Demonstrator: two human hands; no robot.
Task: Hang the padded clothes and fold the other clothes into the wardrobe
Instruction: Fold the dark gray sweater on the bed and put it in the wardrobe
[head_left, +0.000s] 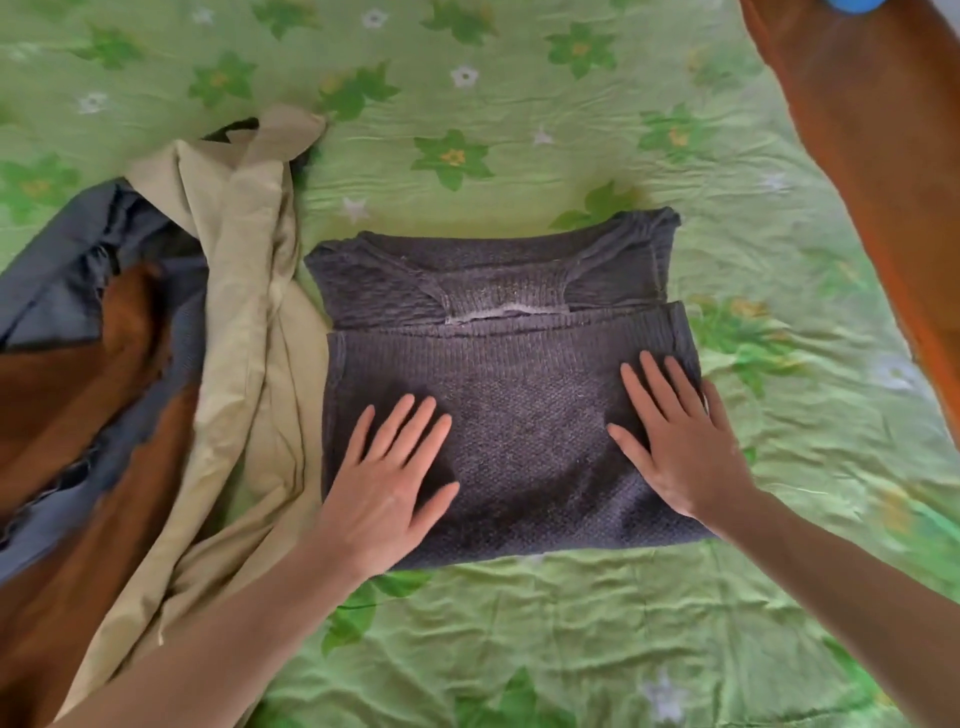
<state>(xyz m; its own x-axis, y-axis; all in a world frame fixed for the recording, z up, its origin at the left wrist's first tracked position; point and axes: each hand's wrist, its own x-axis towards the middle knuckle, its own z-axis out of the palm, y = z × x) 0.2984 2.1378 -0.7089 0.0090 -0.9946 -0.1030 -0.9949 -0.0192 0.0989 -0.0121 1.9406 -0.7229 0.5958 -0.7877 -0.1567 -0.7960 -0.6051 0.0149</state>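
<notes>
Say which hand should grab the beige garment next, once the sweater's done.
Left, probably. The left hand lies flat on the grey sweater near its left edge, right beside the beige garment. The right hand presses the far side.

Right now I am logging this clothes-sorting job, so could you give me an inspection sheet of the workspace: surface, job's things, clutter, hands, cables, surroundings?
Surface: green flowered bedsheet, wrinkled, covers the whole bed.
Job's things: dark grey knitted sweater lies folded into a rectangle at the middle, its collar on the far side.
Clutter: beige garment, grey-blue garment and brown garment lie heaped at the left, unfolded; the beige one meets the sweater's left edge.
Hands: left hand and right hand rest flat on the sweater's near half, fingers straight.
Cables: nothing seen.
Surroundings: orange-brown fabric runs down the right edge; a blue object shows at the top right, too cropped to identify.
</notes>
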